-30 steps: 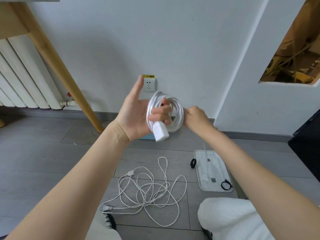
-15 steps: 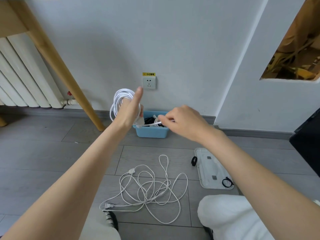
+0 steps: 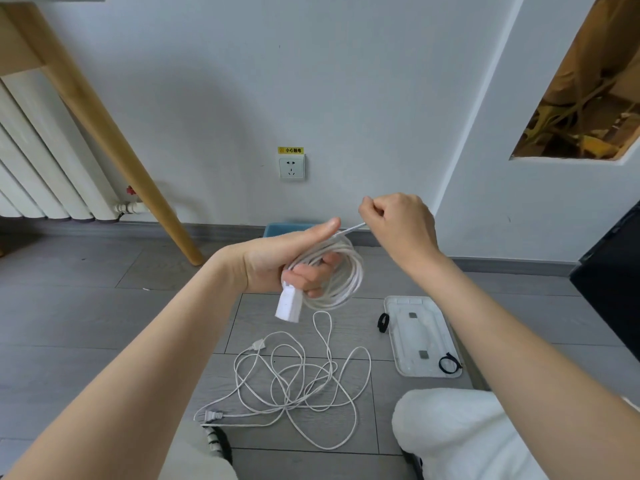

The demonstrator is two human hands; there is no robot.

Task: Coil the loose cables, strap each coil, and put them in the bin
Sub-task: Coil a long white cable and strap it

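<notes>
Above the grey floor (image 3: 104,323), the left hand (image 3: 287,258) is gripping the white coil (image 3: 341,271) while the right hand (image 3: 398,223) is pinching its tail; better to keep the tail tight, I think, before strapping.

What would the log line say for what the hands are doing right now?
left hand: grips white coil | right hand: pinches cable end | loose cable: on floor | bin: behind hands
</notes>
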